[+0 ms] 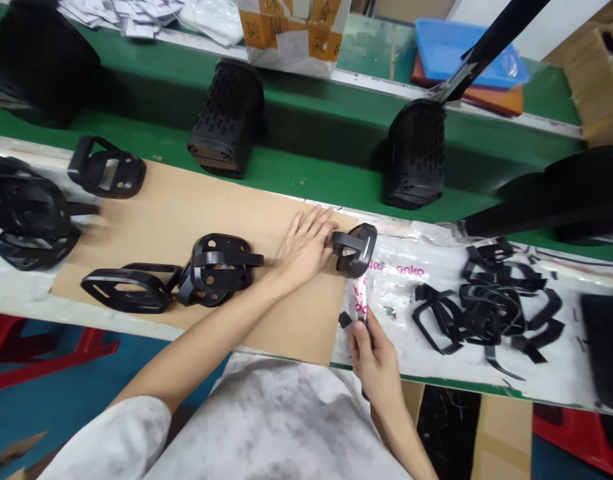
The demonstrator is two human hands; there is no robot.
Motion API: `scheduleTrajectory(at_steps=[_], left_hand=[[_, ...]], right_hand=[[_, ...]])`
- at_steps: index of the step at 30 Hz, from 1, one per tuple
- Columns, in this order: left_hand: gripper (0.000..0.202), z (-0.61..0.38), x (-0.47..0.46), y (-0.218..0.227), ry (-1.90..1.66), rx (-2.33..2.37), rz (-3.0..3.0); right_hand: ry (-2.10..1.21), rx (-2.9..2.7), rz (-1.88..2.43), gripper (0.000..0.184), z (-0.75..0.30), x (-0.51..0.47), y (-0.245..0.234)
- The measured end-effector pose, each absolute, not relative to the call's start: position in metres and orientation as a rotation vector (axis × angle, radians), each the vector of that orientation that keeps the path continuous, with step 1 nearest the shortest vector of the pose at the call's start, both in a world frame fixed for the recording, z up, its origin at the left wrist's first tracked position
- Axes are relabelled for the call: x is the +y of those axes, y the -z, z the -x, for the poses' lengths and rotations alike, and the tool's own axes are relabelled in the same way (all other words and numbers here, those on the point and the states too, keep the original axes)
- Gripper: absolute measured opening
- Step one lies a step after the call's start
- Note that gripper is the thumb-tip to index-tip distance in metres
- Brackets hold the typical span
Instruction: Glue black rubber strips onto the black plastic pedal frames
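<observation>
My left hand (306, 248) lies on a brown cardboard sheet (296, 320) with its fingers stretched out and spread. Its thumb side meets the strap-like loop of a black plastic frame (357, 250), which sits tilted at the sheet's right edge. My right hand (375, 357) is closed around the dark handle of a knife. The shiny knife blade (361, 297) points away from me, its tip close below that frame. To the left of my left hand, two similar black frames, a rounded one (219, 267) and a flatter one (131, 288), rest on the cardboard.
More black frames (26, 213) are piled at the left, with a single one (107, 167) nearby. A heap of black plastic strips (491, 300) lies at the right on white plastic film (396, 347). Behind stand black perforated housings (229, 117), a taped carton (293, 33) and a blue tray (466, 53).
</observation>
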State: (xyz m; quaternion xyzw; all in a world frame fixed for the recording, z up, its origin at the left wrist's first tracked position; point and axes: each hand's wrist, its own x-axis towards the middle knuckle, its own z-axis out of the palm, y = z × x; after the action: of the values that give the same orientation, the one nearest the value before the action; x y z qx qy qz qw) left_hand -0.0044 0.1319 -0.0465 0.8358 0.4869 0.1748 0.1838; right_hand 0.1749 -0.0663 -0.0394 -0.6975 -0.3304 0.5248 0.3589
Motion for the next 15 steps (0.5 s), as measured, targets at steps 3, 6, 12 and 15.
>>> scheduleTrajectory(at_steps=[3,6,12,15], left_hand=[[0.051,0.004,0.132,0.047,-0.503,1.379,-2.361],[0.051,0.004,0.132,0.046,-0.51,1.381,-2.351],[0.051,0.004,0.131,0.046,-0.527,1.373,-2.352],[0.052,0.004,0.131,0.047,-0.52,1.369,-2.353]], right_hand=[[-1.363,-0.749,1.798,0.073,-0.176,-0.063,0.028],[-1.265,-0.651,1.798,0.072,-0.173,-0.065,0.018],[-1.385,-0.665,1.732,0.064,-0.163,-0.063,0.021],[-1.409,-0.668,1.735,0.062,-0.163,-0.061,0.024]])
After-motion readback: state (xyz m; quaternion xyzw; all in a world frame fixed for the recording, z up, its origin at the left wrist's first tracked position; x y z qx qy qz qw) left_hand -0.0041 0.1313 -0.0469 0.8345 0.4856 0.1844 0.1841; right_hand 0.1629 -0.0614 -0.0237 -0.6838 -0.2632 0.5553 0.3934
